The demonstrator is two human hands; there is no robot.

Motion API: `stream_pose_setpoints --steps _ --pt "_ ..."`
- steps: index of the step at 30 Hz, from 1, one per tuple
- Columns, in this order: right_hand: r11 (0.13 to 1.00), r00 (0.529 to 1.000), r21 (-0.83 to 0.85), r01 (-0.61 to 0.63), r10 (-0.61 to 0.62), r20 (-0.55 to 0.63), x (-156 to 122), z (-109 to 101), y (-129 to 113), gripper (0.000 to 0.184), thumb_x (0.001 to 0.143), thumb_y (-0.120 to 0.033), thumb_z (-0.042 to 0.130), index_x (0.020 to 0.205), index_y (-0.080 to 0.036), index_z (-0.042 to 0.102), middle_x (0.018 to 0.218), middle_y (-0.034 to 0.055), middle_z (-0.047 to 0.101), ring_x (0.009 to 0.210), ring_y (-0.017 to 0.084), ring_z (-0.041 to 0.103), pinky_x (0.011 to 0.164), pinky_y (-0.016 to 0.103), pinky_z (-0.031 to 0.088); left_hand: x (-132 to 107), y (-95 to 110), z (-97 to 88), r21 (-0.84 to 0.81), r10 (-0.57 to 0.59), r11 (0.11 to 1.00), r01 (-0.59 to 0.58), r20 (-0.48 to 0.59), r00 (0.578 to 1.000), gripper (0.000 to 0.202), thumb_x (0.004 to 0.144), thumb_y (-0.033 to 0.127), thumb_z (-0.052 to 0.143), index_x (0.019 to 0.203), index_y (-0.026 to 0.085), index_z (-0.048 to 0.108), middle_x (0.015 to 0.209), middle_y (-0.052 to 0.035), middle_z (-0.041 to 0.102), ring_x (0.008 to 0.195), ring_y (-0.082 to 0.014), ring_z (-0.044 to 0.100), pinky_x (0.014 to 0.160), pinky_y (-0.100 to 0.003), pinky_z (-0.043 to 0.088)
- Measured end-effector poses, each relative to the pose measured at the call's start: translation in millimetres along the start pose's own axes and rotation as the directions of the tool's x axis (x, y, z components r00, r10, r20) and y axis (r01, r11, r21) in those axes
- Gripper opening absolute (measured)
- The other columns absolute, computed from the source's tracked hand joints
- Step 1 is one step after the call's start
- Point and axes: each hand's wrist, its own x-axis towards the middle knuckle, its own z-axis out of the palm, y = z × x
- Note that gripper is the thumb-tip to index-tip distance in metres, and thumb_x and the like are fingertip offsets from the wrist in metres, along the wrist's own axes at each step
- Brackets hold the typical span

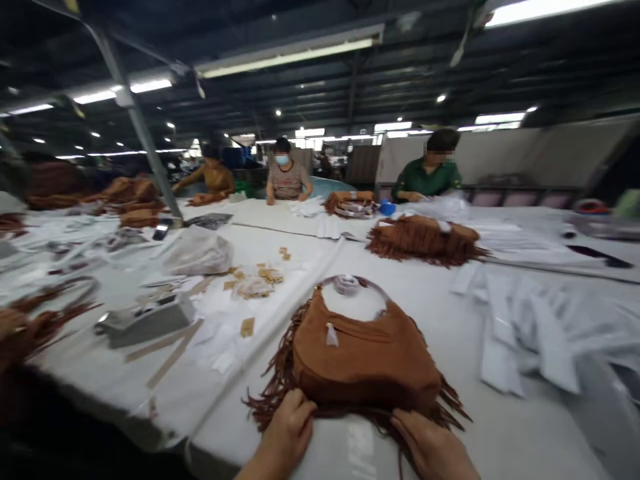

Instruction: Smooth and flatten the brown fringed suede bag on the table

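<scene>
A brown suede handbag [365,353] with long fringe lies flat on the white table [500,433], its ring-topped handle loop pointing away from me. A small white tag [332,335] hangs on its front zip pocket. My left hand [287,430] grips the bag's near lower edge at the left. My right hand [430,443] rests over the fringe and lower edge at the right. The bag's underside is hidden.
A second fringed bag [425,240] lies farther along the table. White sheets [545,327] spread to my right, and a plastic bag [197,252], tan labels [255,287] and a grey box [145,322] lie to my left. Several co-workers sit across the table.
</scene>
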Motion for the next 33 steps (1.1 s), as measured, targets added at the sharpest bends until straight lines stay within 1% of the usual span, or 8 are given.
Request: stream_pose_setpoints --steps 4,12,15,19,22,26,30,33 --pt "0.990 0.999 -0.141 0.028 -0.031 -0.018 -24 -10 -11 0.035 0.098 -0.024 0.033 0.098 -0.022 0.068 0.073 0.0029 0.068 0.060 0.012 0.065 0.053 0.019 0.048 -1 -8 -10.0 0.029 0.103 0.994 -0.103 0.023 0.994 0.028 0.090 0.015 0.041 0.108 0.018 0.062 0.094 -0.0095 0.058 0.091 -0.0203 0.057 0.080 -0.034 0.052" --pt "0.981 0.992 -0.183 -0.063 0.042 -0.119 -48 -20 -28 0.029 0.098 -0.030 0.041 0.098 -0.024 0.070 0.068 0.0009 0.060 0.058 0.011 0.059 0.053 0.021 0.046 -5 -13 -26.5 0.113 0.122 0.985 -0.129 0.067 0.990 0.028 0.092 0.015 0.039 0.108 0.020 0.062 0.095 -0.0083 0.060 0.091 -0.0197 0.059 0.081 -0.033 0.052" --pt "0.983 0.974 -0.177 -0.056 0.014 -0.228 -57 -24 -25 0.026 0.096 -0.032 0.045 0.102 -0.022 0.069 0.081 0.0052 0.066 0.072 0.015 0.064 0.062 0.024 0.052 -13 -14 -24.6 0.229 0.157 0.963 -0.145 -0.033 0.987 0.027 0.092 0.017 0.042 0.109 0.021 0.062 0.101 -0.0096 0.061 0.094 -0.0219 0.059 0.083 -0.037 0.051" --pt "0.986 0.944 -0.156 -0.063 0.008 -0.331 -50 -36 -24 0.031 0.092 -0.034 0.053 0.117 -0.018 0.061 0.100 0.0108 0.067 0.092 0.022 0.063 0.077 0.033 0.055 -13 6 -25.2 0.396 0.305 0.893 -0.214 -0.183 0.934 0.035 0.089 0.025 0.054 0.124 0.027 0.056 0.116 -0.0098 0.060 0.104 -0.0261 0.056 0.091 -0.043 0.045" --pt "0.991 0.958 -0.128 -0.044 0.006 -0.286 -15 -50 -29 0.034 0.092 -0.030 0.053 0.123 -0.018 0.056 0.105 0.0112 0.065 0.097 0.023 0.061 0.084 0.037 0.052 13 40 -32.0 0.393 0.316 0.883 -0.255 -0.098 0.944 0.053 0.087 0.030 0.059 0.138 0.027 0.044 0.126 -0.0098 0.056 0.113 -0.0279 0.052 0.098 -0.044 0.040" --pt "0.988 0.992 -0.151 -0.032 0.012 -0.129 43 -56 -36 0.035 0.089 -0.032 0.057 0.121 -0.017 0.055 0.110 0.0119 0.064 0.101 0.026 0.059 0.089 0.043 0.047 71 78 -37.9 0.337 0.208 0.913 -0.230 0.101 0.973 0.066 0.080 0.031 0.067 0.139 0.020 0.041 0.122 -0.0117 0.057 0.110 -0.0295 0.052 0.095 -0.044 0.041" --pt "0.978 0.995 -0.183 -0.098 0.095 -0.026 68 -45 -40 0.021 0.086 -0.023 0.061 0.107 -0.020 0.059 0.094 0.0067 0.065 0.086 0.023 0.060 0.081 0.042 0.048 109 87 -31.1 0.309 0.135 0.922 -0.232 0.304 0.943 0.025 0.081 0.025 0.064 0.105 0.021 0.062 0.098 -0.0061 0.063 0.092 -0.0244 0.057 0.082 -0.035 0.044" --pt "0.987 0.986 -0.065 -0.145 0.139 -0.087 60 -39 -32 0.023 0.090 -0.023 0.053 0.112 -0.022 0.059 0.099 0.0064 0.066 0.092 0.023 0.060 0.086 0.041 0.048 115 80 -28.5 0.225 0.147 0.945 -0.239 0.360 0.921 0.006 0.084 0.024 0.058 0.084 0.021 0.063 0.091 -0.0036 0.063 0.087 -0.0215 0.058 0.078 -0.032 0.043"
